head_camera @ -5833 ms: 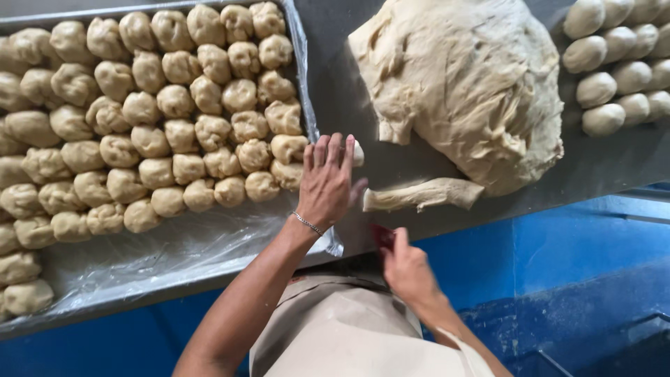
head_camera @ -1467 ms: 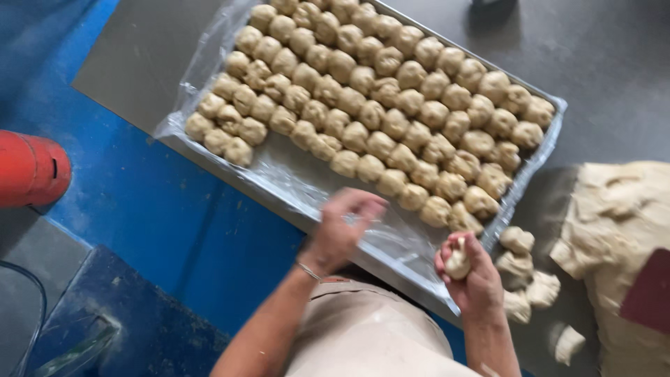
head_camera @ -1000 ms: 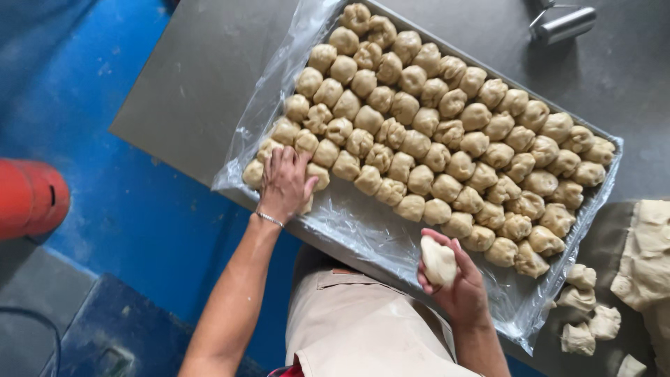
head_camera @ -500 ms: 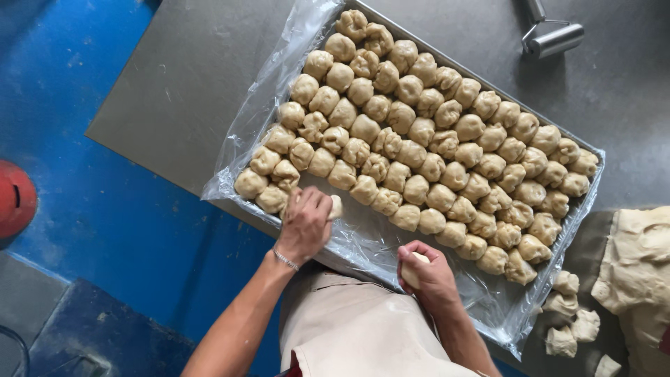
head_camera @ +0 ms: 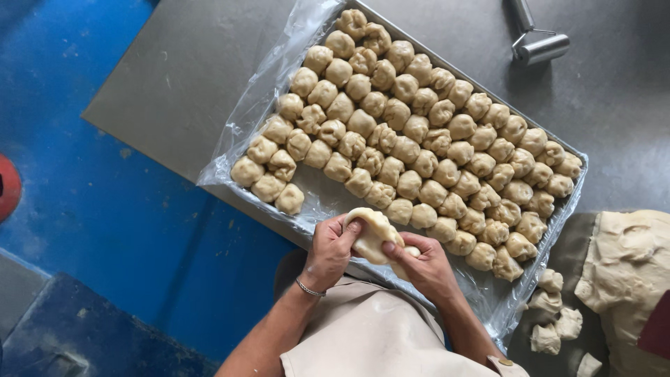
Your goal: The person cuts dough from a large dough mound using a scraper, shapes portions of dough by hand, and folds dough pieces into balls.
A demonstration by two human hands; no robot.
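Observation:
My left hand (head_camera: 328,249) and my right hand (head_camera: 424,266) both grip one pale dough piece (head_camera: 373,231), stretched flat between the fingers, above the near rim of a metal tray (head_camera: 315,205). The tray is lined with clear plastic and packed with several rows of small round dough balls (head_camera: 412,132). A thin bracelet circles my left wrist.
A big lump of dough (head_camera: 628,279) lies on the grey table (head_camera: 167,77) at the right, with several cut dough chunks (head_camera: 555,318) beside it. A metal roller tool (head_camera: 537,43) rests at the back. Blue floor (head_camera: 91,230) lies to the left.
My left hand has left the tray's dough balls and joined my right hand on the dough piece, which is now flattened between both hands.

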